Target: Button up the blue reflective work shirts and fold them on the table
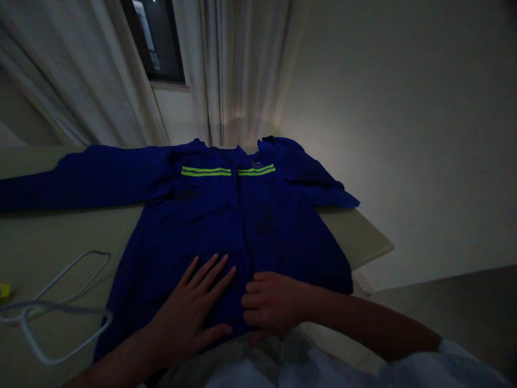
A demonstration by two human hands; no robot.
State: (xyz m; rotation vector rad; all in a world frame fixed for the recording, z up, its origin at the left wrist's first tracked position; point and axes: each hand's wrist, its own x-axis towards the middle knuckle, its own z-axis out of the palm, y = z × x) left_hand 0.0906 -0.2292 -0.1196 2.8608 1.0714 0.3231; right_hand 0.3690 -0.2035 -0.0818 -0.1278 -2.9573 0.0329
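Here's the dark blue jacket (258, 221) spread front up across the middle of the frame, one sleeve reaching out to the left edge, the other angled down at right of centre, and two bright yellow-green stripes (205, 171) crossing the chest! The left hand (202, 307) is down at lower centre, palm on the cloth, fingers fanned well apart and thumb out to the side. Just beside it, right of the front closure, the right hand (270, 302) sits on the jacket's lower part, fingers curled in together; whether cloth is pinched inside them, I cannot tell. Beneath it all, the pale tabletop (363, 237) shows a corner at right of centre. Over at lower left, white looped wires (67, 310) lie near the jacket's edge, with a small yellow object (5, 292) at the left border, too dim to make out. Up top, pale curtains (246, 70) hang either side of a dark window (159, 43) at upper left, and a plain wall (404, 118) fills the upper right.
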